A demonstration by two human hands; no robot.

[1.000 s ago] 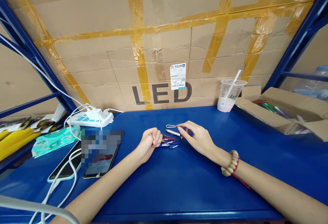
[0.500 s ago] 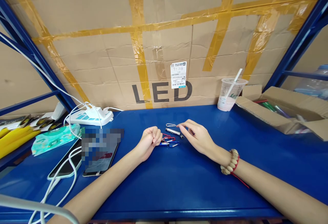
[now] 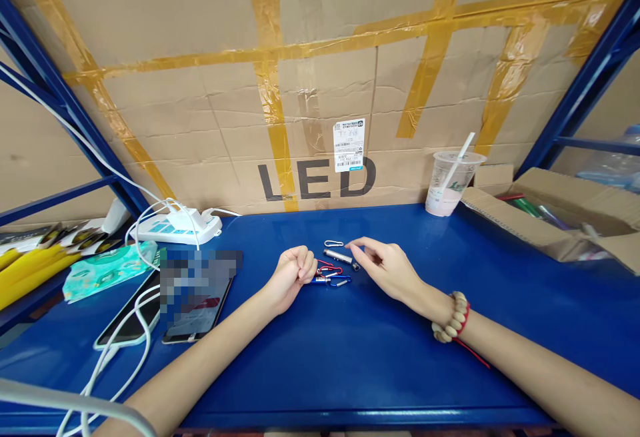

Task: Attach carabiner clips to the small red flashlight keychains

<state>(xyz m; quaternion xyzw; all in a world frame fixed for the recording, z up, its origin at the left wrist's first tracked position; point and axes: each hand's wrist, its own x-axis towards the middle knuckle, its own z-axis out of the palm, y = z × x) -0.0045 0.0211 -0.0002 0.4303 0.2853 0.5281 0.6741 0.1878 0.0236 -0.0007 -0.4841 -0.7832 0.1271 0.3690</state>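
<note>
Curled into a loose fist, my left hand [image 3: 293,277] rests on the blue tabletop; whatever its fingers may hold is hidden. Right beside its knuckles lie a red carabiner [image 3: 331,268] and a blue carabiner [image 3: 342,281], joined to a blue tube [image 3: 321,280] partly behind the hand. My right hand [image 3: 387,264] is bent, thumb and forefinger tips drawn together; I cannot make out anything between them. Those tips are at the right end of a silver carabiner [image 3: 333,244]. Below it lies a silver pen-like tube [image 3: 337,256] with a small ring at its end.
Two phones [image 3: 200,310] with white cables and a power strip [image 3: 177,225] occupy the left side, near a green tissue pack [image 3: 107,270]. At the back right stand a cup with a straw [image 3: 450,184] and an open carton [image 3: 555,217]. A cardboard wall [image 3: 320,90] closes the back.
</note>
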